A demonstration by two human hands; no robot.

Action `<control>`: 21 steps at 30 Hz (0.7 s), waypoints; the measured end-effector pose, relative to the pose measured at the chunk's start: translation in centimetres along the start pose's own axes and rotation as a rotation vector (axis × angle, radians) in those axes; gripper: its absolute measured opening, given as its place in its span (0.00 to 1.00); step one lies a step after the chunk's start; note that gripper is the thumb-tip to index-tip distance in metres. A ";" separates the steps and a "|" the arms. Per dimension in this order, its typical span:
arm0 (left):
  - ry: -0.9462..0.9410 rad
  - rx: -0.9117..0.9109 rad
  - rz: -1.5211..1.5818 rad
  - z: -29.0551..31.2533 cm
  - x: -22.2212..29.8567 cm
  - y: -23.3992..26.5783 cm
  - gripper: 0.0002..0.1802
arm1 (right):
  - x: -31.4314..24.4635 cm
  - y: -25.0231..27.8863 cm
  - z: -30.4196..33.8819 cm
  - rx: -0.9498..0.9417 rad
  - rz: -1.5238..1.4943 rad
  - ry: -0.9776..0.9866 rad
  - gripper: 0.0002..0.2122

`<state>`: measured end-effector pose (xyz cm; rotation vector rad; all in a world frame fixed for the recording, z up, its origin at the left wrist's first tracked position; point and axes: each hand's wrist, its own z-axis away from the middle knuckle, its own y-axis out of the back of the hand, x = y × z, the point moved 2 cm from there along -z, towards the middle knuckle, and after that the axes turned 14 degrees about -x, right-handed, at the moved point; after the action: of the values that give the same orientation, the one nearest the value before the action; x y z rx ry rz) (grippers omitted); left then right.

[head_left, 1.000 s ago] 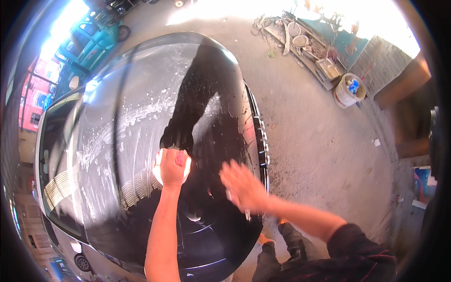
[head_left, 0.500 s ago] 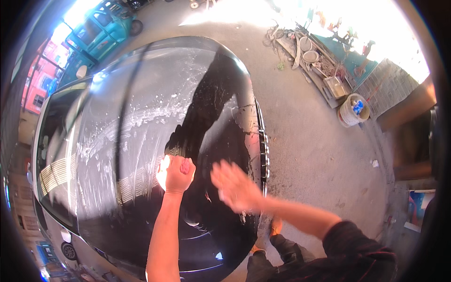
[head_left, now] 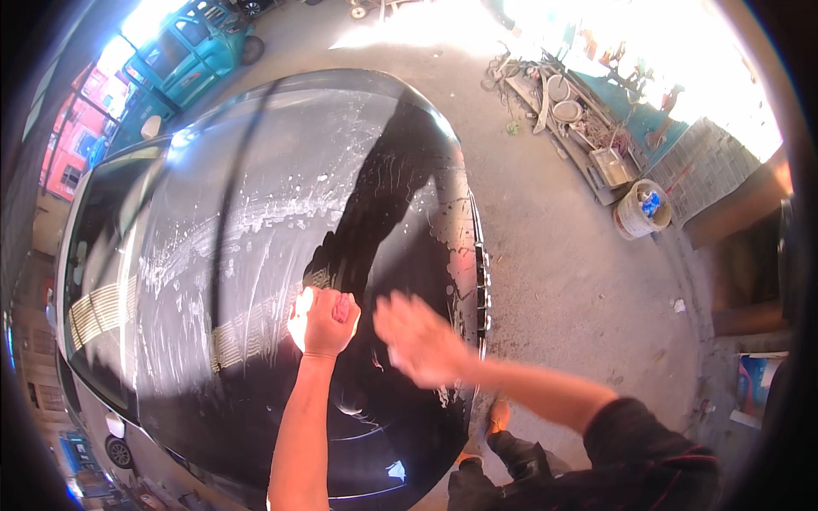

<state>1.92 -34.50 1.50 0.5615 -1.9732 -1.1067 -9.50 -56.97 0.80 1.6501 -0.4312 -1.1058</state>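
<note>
A glossy black car hood (head_left: 281, 187) spreads below me, streaked with whitish smears and dotted with droplets. Over its middle, my left hand (head_left: 324, 324) is closed in a fist. A small pinkish-red piece (head_left: 342, 308) shows between its fingers; I cannot make out what kind of thing it is. To the right, my right hand (head_left: 422, 341) hovers or rests near the hood's front edge, its fingers stretched out flat and blurred by motion. Nothing shows in that hand. Whether it touches the paint, I cannot tell.
The car's windshield (head_left: 102, 281) lies to the left. A white bucket (head_left: 641, 209) with something blue inside stands at the right, beside a heap of boards and scrap (head_left: 571, 119). A teal three-wheeled vehicle (head_left: 192, 55) is parked at the far left. My shadow (head_left: 366, 196) crosses the hood.
My right hand has moved slightly left, closer to my left fist. The left fist keeps its grip and its place on the hood nearly unchanged, while the whole view has shifted a little.
</note>
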 end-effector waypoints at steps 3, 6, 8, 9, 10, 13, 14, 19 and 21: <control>0.003 0.003 -0.114 -1.2 2.7 0.1 0.11 | -2.4 -3.6 6.7 0.018 -0.069 0.227 0.30; 0.010 -0.011 -0.158 -0.2 2.2 1.4 0.12 | 2.9 3.5 -2.7 0.092 0.016 0.096 0.29; -0.072 0.006 -0.024 -1.9 2.4 -0.1 0.13 | 10.7 4.7 -9.5 0.155 0.300 -0.068 0.28; -0.079 0.009 0.024 -2.7 3.5 -1.7 0.12 | 14.9 5.4 -10.8 0.334 0.224 -0.128 0.28; -0.076 0.001 0.040 -2.9 3.4 -2.5 0.12 | 15.4 5.0 -11.0 0.449 0.045 -0.169 0.27; 0.004 -0.026 -0.020 0.3 0.1 0.1 0.11 | 5.8 3.8 -8.1 0.137 0.045 -0.080 0.28; 0.002 -0.018 -0.013 -0.1 0.4 -0.2 0.11 | 3.2 1.6 -4.4 0.201 -0.063 0.014 0.30; 0.006 0.017 -0.149 -1.0 2.1 0.9 0.11 | -1.8 -1.8 2.8 0.079 0.042 0.159 0.30; 0.012 -0.013 -0.048 -0.1 1.0 1.0 0.10 | 2.8 1.5 -4.4 0.200 0.143 0.049 0.29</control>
<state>1.38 -34.72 2.86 0.6096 -1.9501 -1.1426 -4.10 -57.10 0.96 1.7868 -0.6346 -0.9381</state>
